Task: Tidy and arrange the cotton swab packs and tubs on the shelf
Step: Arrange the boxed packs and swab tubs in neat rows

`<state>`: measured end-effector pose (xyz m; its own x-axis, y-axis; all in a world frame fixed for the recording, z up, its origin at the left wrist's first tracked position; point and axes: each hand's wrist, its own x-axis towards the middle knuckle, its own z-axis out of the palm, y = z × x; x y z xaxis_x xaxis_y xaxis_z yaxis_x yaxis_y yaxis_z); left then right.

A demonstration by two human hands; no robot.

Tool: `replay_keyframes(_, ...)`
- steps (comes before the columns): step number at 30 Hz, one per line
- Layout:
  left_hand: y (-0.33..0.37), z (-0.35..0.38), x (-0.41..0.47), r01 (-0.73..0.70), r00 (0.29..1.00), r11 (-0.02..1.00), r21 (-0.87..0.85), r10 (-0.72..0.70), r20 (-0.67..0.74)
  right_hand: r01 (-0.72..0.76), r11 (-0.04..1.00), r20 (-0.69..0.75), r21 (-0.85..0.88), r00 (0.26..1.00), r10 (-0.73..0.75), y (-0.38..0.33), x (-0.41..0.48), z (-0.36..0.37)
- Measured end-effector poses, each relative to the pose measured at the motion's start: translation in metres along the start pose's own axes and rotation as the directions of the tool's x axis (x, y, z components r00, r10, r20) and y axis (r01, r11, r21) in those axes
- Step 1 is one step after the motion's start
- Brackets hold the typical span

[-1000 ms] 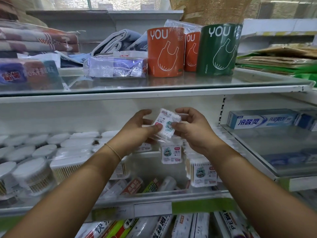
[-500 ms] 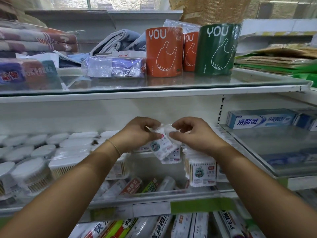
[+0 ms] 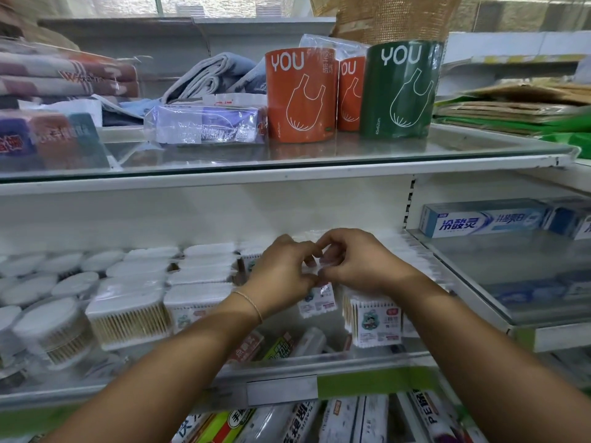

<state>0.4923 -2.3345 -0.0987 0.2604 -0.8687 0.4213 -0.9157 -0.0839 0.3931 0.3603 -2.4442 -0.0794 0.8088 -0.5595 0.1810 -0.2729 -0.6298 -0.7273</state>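
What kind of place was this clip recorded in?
Most likely a small shop: tiered display shelves with a price-label strip, rows of identical cotton swab packs, and boxed toothpaste alongside.

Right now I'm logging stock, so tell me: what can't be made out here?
- Head view: cotton swab pack, mostly covered by the left hand and right hand pinching it; label hidden.
- Head view: round tubs at far left, blurred, cut by the frame edge.

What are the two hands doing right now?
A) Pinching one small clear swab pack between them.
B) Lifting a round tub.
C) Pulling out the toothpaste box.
A: the left hand and right hand meet, their fingertips pinching the small clear swab pack above the standing packs.
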Motion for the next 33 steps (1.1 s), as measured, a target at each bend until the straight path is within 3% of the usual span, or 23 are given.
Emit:
replay_keyframes(6,-0.008,0.006,-0.006,-0.122,0.992,0.984,0.132,0.123,0.002,0.005,0.993,0.007,-0.120,1.000,-0.004,0.003,-0.002,-0.001)
replay_keyframes(13,-0.010,0.009,-0.006,-0.161,0.987,0.928,0.335,0.156,0.041,-0.012,0.979,0.029,-0.206,0.999,0.018,-0.005,0.001,-0.001)
replay_keyframes(17,-0.012,0.004,-0.005,-0.153,0.987,0.930,0.335,0.131,0.090,-0.010,0.969,0.004,-0.248,1.000,0.011,-0.006,0.002,0.002)
replay_keyframes(22,-0.019,-0.029,0.006,-0.019,0.992,0.977,0.213,-0.009,0.126,0.009,0.963,-0.044,-0.268,0.999,-0.021,-0.013,0.007,0.003)
replay_keyframes(27,-0.043,-0.050,0.022,0.153,0.980,0.912,0.381,-0.191,0.063,0.048,0.957,-0.063,-0.287,0.996,-0.069,-0.029,0.018,0.010)
replay_keyframes(33,-0.061,-0.051,0.023,0.169,0.953,0.832,0.529,-0.276,0.128,0.072,0.943,-0.074,-0.325,0.992,-0.102,-0.042,0.023,0.019)
